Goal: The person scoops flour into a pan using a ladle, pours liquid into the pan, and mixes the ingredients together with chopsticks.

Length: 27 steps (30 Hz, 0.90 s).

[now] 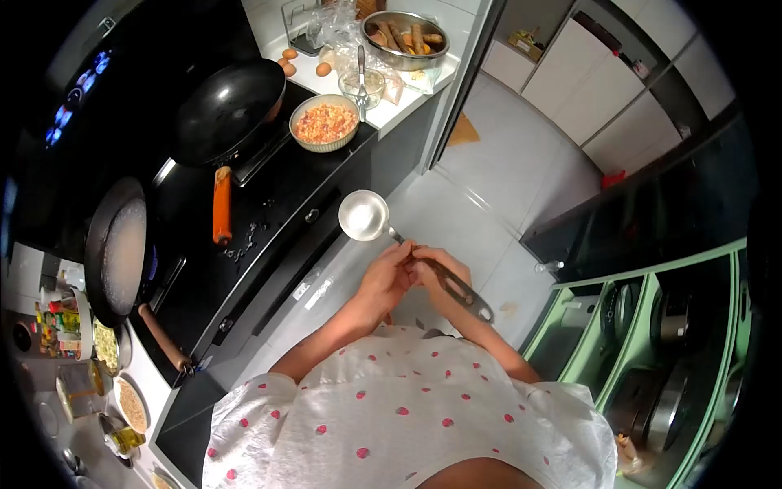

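I hold a steel ladle in front of my body, its round bowl toward the stove and its dark handle slanting down to the right. My left hand has its fingers closed at the upper handle. Beside it, my right hand is curled around the same handle, and the two hands touch. To the left on the stove, a dark pan holds a whitish bubbling liquid. A black wok with an orange handle sits on the farther burner. Near it stands a bowl of chopped reddish food.
Eggs, a glass bowl with a spoon and a steel basin of root vegetables crowd the far counter. Seasoning bottles and a dish of grains stand lower left. Green-edged shelves hold pots on the right.
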### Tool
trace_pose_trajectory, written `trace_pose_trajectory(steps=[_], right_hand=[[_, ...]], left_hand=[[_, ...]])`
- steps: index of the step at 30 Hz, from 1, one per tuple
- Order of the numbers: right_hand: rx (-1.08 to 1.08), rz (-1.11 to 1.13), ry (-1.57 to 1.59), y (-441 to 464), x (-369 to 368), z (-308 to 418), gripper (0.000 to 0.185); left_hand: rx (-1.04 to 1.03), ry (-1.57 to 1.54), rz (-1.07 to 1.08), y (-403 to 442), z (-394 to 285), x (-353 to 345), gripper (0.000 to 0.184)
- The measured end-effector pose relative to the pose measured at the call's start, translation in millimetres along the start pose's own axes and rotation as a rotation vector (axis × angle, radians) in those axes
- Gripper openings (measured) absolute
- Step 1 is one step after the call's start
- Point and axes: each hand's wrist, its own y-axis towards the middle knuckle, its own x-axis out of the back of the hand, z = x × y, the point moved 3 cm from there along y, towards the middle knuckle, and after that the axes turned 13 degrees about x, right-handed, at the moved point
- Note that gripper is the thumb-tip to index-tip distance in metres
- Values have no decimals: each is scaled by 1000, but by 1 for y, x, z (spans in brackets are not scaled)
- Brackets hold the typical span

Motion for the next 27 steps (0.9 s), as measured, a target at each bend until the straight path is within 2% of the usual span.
trace_pose_trajectory(steps=[2, 3, 6, 8, 9, 11, 12, 13, 16, 17, 21, 26, 27], right_hand=[[-237, -73, 224, 2, 4, 4, 16], [-242, -63, 207, 58, 19, -17, 16], [-166, -113, 190, 100, 37, -29, 20], [-177, -154, 184, 116, 51, -34, 21], [-152, -205, 167, 130, 62, -39, 22], [-129, -239, 133, 145, 82, -59, 25], [-150, -302, 118, 157, 97, -65, 26], [-180, -364, 105, 165, 110, -72, 27], [-195, -442, 87, 203, 151, -88, 31], [-198, -429, 39, 215, 165, -99, 38], [-239, -287, -68, 279, 216, -124, 47], [-252, -158, -232, 346, 255, -159, 51], [-120, -177, -217, 358, 258, -169, 50]], left_hand=[[-19, 1, 47, -3, 3, -12, 19], [-21, -15, 57, 39, -39, -23, 19], [-49, 26, 44, 74, -69, -38, 22], [-6, 87, -94, 94, -74, -41, 23], [-15, 85, -94, 107, -84, -51, 23], [51, 281, -151, 123, -95, -64, 24], [59, 347, -104, 138, -104, -66, 27], [57, 340, -113, 148, -111, -65, 27], [-21, 370, -329, 176, -133, -64, 25], [-20, 344, -342, 185, -140, -65, 25], [-284, 219, -373, 223, -177, -70, 23], [-371, 123, -457, 270, -200, -79, 24], [-395, 77, -472, 276, -205, -79, 22]])
